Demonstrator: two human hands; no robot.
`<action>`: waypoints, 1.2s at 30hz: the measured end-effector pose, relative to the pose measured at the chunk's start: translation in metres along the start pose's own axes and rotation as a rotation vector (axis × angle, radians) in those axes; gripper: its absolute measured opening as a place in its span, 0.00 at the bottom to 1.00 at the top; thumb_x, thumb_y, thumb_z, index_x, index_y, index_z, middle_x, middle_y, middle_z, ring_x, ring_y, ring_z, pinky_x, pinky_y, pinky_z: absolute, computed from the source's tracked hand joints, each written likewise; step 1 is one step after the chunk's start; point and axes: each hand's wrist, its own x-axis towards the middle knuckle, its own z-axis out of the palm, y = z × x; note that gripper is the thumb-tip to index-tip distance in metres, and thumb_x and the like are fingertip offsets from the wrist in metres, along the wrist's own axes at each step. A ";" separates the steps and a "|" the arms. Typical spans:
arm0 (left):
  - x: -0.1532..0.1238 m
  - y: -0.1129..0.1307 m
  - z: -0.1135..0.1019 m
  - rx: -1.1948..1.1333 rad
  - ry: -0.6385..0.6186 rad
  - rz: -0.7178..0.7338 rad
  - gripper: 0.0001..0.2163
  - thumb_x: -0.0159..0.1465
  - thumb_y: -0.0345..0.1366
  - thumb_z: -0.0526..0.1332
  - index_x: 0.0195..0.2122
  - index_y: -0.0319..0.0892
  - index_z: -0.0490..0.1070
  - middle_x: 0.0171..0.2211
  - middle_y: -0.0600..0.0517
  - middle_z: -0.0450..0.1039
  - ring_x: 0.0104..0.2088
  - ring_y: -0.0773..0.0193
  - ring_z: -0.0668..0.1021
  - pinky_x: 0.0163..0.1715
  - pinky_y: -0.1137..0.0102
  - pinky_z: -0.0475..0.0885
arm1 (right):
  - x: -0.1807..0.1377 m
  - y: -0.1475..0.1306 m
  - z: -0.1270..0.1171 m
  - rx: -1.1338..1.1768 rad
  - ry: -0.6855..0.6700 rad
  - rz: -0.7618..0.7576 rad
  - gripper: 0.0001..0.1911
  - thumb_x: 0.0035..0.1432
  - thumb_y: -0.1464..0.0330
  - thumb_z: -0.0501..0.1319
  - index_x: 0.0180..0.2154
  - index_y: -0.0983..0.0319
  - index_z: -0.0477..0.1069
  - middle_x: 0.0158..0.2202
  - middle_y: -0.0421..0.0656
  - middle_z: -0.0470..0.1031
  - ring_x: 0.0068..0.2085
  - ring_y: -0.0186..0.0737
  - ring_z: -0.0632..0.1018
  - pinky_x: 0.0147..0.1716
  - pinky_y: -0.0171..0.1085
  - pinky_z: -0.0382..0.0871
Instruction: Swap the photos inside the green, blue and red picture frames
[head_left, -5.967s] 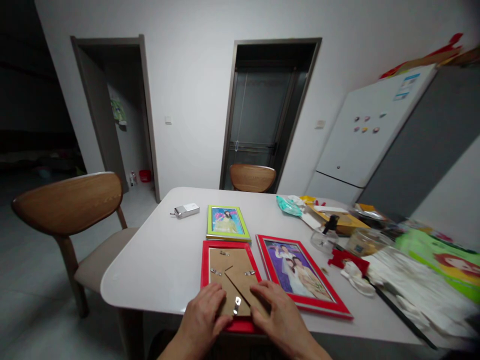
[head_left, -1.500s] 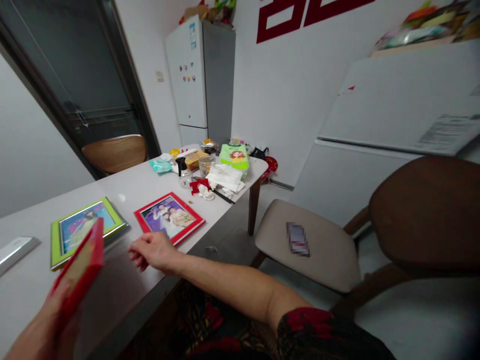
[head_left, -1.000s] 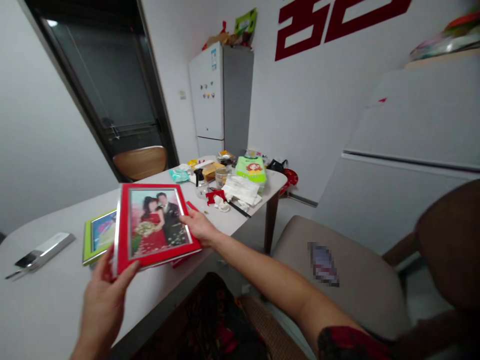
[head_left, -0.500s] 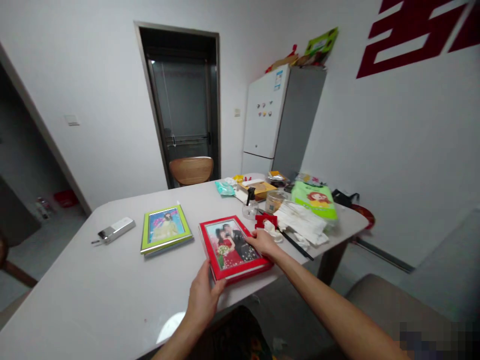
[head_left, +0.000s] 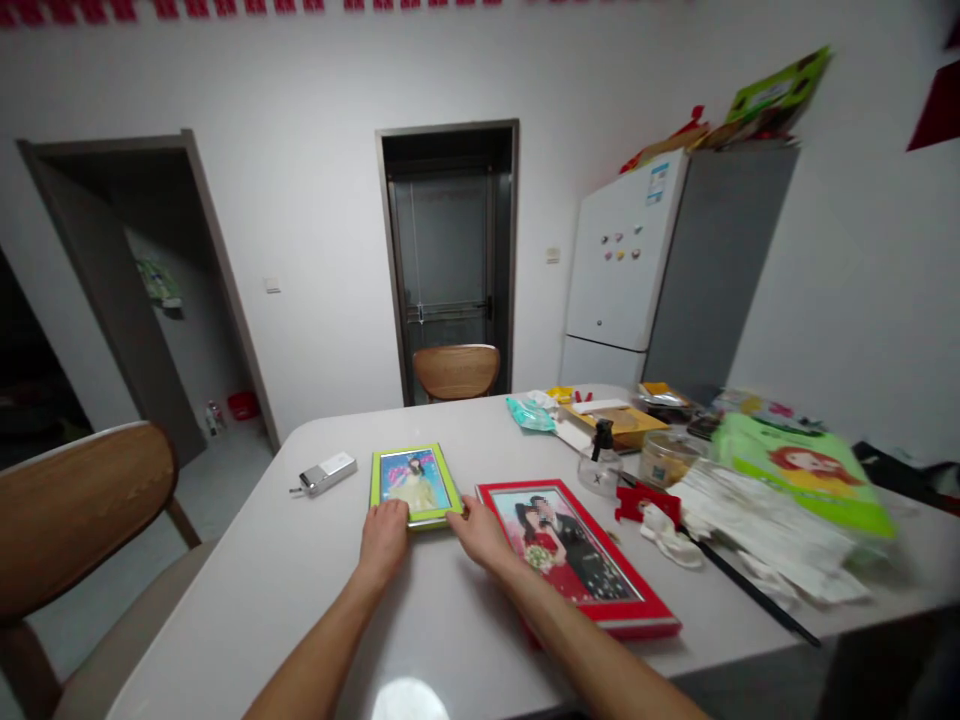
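A green picture frame [head_left: 451, 480] with a photo of a person in a pale yellow dress lies on the white table. My left hand [head_left: 384, 538] is closed on its near left corner, the fingers partly hidden from me. At the near right corner, my right hand [head_left: 480, 532] pinches the same frame between thumb and fingers. Just right of that hand lies a larger red picture frame [head_left: 630, 620] holding a photo of a couple; my right forearm crosses over its left part.
A small silver device [head_left: 328, 473] lies left of the green frame. To the right are a clear spray bottle [head_left: 598, 468], a glass jar [head_left: 665, 458], a red card [head_left: 646, 503], white tissues [head_left: 765, 520], a black stick [head_left: 757, 595] and a green tissue pack [head_left: 806, 465]. Wooden chairs stand around.
Both hands have let go of the red picture frame and moved left onto the green one. The red frame stays on the table. The camera view has turned left.
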 end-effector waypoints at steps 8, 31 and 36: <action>-0.038 0.030 -0.040 -0.058 0.068 -0.017 0.10 0.57 0.30 0.50 0.41 0.41 0.61 0.41 0.46 0.68 0.44 0.58 0.70 0.42 0.65 0.63 | -0.034 -0.037 0.026 0.903 -0.026 0.143 0.24 0.48 0.56 0.53 0.43 0.66 0.64 0.37 0.47 0.72 0.36 0.41 0.74 0.29 0.35 0.68; -0.159 -0.013 -0.033 -1.386 0.058 -0.372 0.31 0.50 0.38 0.59 0.54 0.35 0.50 0.52 0.42 0.61 0.51 0.55 0.66 0.50 0.63 0.61 | -0.161 -0.005 0.036 -0.504 -0.092 -0.979 0.29 0.53 0.67 0.49 0.57 0.55 0.46 0.49 0.45 0.67 0.48 0.47 0.68 0.43 0.47 0.64; -0.156 -0.029 -0.016 -0.907 0.038 -0.366 0.27 0.50 0.33 0.56 0.53 0.36 0.54 0.52 0.44 0.60 0.52 0.57 0.63 0.53 0.63 0.55 | -0.164 -0.014 0.042 -0.570 -0.191 -0.904 0.23 0.54 0.69 0.49 0.53 0.56 0.55 0.49 0.45 0.66 0.48 0.48 0.67 0.44 0.50 0.62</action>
